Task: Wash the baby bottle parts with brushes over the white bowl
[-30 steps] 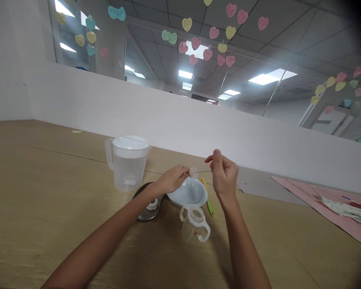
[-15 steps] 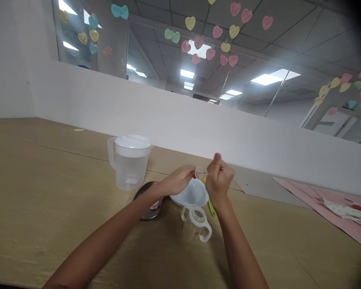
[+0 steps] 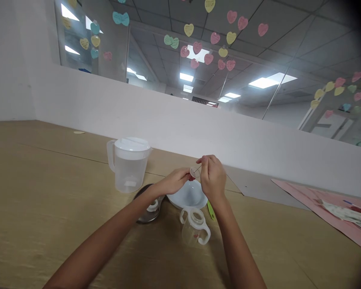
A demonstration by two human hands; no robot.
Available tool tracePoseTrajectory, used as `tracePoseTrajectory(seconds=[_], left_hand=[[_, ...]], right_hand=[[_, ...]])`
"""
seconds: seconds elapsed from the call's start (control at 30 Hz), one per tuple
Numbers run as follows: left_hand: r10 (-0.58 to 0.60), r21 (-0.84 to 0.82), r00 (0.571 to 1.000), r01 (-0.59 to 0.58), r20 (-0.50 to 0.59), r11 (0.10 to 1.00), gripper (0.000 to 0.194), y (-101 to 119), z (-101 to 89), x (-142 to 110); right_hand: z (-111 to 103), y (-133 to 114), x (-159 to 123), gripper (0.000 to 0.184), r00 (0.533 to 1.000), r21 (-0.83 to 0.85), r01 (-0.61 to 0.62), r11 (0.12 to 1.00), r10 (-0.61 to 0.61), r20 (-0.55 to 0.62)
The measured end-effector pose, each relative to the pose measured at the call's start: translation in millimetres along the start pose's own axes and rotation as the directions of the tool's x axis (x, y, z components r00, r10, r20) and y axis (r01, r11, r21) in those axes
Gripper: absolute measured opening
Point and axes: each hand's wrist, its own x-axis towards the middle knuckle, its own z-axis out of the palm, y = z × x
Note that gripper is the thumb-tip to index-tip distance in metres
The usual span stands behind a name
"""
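My left hand (image 3: pixel 175 182) pinches a small clear round cap (image 3: pixel 193 172) with red on its underside, above a white bowl (image 3: pixel 186 197). My right hand (image 3: pixel 213 176) is closed on a thin rod (image 3: pixel 197 168), whose far end reaches into the cap; what else the fist hides cannot be seen. In front of the bowl stands a clear two-handled baby bottle (image 3: pixel 191 233), its top uncovered. A green handle (image 3: pixel 211 210) pokes out beside the bowl, near my right wrist. Partly under my left forearm, a round metal dish (image 3: pixel 147 218) holds a white ring (image 3: pixel 153 206).
A lidded clear pitcher (image 3: pixel 130 168) with liquid stands at the back left. Against the wall lies a grey sheet (image 3: pixel 255 188). At the right, a pink cloth (image 3: pixel 309 196) bears a crumpled white cloth (image 3: pixel 344 212) and a pen. A white wall (image 3: pixel 168 116) bounds the table.
My right hand has turned and come down to the left, closer to the cap. The thin rod now slants into the cap. My left hand has shifted slightly left.
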Motion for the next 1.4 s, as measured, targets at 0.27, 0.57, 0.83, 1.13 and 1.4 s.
tracePoseTrajectory(seconds=[0.27, 0.57, 0.83, 1.13, 1.4], left_hand=[[-0.026, -0.07, 1.0, 0.025, -0.011, 0.997, 0.02, 12, 1.6, 0], [-0.028, -0.165, 0.998, 0.02, -0.052, 0.986, 0.025, 6, 1.5, -1], [-0.042, -0.145, 0.998, 0.035, -0.043, 0.989, 0.023, 10, 0.1, -1], [-0.025, -0.129, 0.999, 0.02, -0.042, 0.991, 0.023, 8, 0.8, 0], [-0.035, -0.142, 0.999, 0.03, -0.037, 0.989, 0.026, 12, -0.6, -2]], right_hand=[[2, 5, 2, 0.041, 0.948, 0.053, -0.031, 0.998, 0.012, 0.32], [-14, 5, 5, 0.028, 0.964, 0.261, -0.055, 0.964, -0.017, 0.265], [-19, 4, 5, 0.018, 0.952, 0.182, -0.041, 0.982, -0.017, 0.306], [-17, 5, 6, 0.015, 0.944, 0.197, -0.02, 0.98, -0.046, 0.328], [-21, 6, 5, 0.015, 0.945, 0.141, -0.101, 0.985, 0.051, 0.322]])
